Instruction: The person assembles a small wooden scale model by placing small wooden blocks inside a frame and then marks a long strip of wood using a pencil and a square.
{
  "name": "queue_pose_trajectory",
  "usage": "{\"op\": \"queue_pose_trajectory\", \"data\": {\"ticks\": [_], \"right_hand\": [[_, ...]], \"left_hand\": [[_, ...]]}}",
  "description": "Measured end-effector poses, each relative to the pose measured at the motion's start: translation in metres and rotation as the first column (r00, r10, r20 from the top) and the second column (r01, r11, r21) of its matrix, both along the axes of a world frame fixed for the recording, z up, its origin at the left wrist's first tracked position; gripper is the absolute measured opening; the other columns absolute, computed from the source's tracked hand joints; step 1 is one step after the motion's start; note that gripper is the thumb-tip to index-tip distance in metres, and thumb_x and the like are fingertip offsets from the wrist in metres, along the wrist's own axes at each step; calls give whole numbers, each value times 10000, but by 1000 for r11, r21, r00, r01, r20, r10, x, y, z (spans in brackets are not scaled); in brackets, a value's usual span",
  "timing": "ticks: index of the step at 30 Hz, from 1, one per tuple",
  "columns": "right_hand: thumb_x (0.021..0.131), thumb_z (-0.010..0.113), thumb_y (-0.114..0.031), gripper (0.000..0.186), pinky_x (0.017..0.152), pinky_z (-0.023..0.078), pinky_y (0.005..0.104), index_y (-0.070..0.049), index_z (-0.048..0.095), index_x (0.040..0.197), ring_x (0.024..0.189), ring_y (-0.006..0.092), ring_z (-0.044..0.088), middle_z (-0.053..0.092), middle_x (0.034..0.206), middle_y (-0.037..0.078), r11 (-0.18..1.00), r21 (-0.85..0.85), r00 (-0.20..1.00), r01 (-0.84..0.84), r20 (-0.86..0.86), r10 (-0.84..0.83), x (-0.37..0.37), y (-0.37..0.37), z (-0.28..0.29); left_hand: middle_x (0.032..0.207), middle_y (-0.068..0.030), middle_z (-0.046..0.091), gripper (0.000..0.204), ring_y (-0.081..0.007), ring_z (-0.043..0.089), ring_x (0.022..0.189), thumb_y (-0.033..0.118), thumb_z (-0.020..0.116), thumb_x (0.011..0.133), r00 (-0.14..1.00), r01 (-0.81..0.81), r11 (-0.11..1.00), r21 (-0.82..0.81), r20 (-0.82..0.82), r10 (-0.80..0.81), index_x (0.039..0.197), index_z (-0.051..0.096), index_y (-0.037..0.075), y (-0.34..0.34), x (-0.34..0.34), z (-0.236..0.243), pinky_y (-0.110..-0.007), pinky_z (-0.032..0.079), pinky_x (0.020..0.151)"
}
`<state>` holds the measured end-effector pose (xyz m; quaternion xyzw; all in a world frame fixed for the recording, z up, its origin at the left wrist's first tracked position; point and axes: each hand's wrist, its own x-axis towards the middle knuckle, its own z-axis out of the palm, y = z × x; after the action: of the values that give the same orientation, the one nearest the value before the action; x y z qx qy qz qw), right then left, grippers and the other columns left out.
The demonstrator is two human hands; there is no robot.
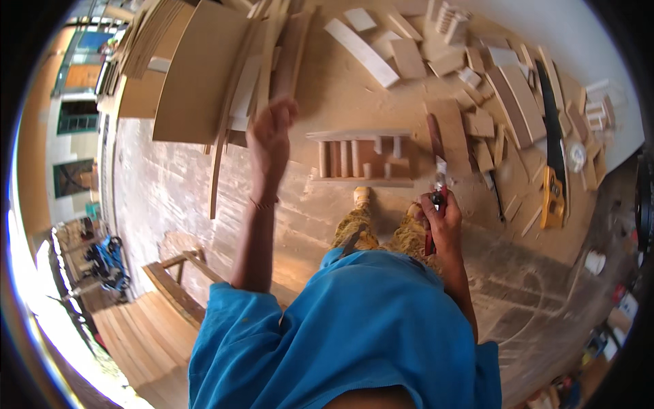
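Nearest me: worker in a blue shirt point(361, 320), standing just on the near side of the small wooden frame point(355, 159), my landmark. Right hand point(444, 219): closed around a red-handled tool point(442, 184), just right of the frame; kind of tool unclear to me. Frame itself: long rails along its near and far edges, short pale crosspieces set between, some reaching only part way across. Left hand point(271, 133): raised, left of the frame; fingers look bent but are motion-blurred, so cannot tell whether they grip anything. Well right of the frame: handsaw point(554, 150), dark blade, yellow handle toward the worker. Beyond the frame: pale plank point(362, 53). Beyond and left: large wooden sheets point(201, 71)
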<state>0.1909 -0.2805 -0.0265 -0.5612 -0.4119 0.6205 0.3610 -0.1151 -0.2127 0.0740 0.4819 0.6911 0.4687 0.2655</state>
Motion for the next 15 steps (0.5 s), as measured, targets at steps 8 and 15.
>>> {"op": "queue_pose_trajectory", "data": {"ticks": [8,15], "right_hand": [[853,581,-139,254,450,409,215,-38,496,1071,546,57,463,553,914,11,995,-104,999,3,52,3,-33,36,16],[895,508,-199,241,463,455,258,-83,506,1107,619,124,555,592,994,63,983,-178,999,37,-21,-42,-29,42,1]], "left_hand": [[1167,-136,562,365,-209,534,1073,-39,411,869,699,-178,962,-208,661,272,1233,439,-27,-106,8,-103,-301,418,917],[1164,-135,574,427,-197,536,1096,-114,333,800,759,-53,975,-214,626,179,1206,447,-49,-115,2,-107,-295,404,932]]}}
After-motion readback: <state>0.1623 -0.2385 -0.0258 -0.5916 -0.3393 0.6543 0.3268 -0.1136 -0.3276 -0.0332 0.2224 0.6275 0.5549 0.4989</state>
